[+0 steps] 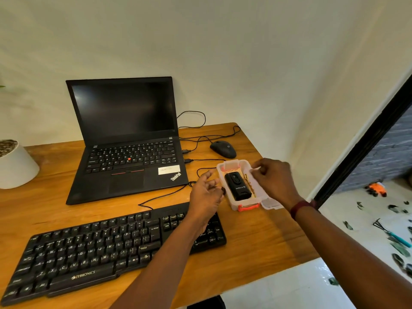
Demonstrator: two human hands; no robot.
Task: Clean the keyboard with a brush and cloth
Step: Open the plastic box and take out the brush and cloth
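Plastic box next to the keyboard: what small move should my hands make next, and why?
Probably dip the right hand into the open plastic box and lift out the slim tan item beside the black device; it may be the brush. The box is open, the left hand is at its other side, and the keyboard waits beside it.

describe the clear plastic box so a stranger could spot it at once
Start at the wooden desk and go right of the laptop. The box sits between the black mouse and the right end of the keyboard. Only it is clear plastic, with an orange latch and a black gadget inside.
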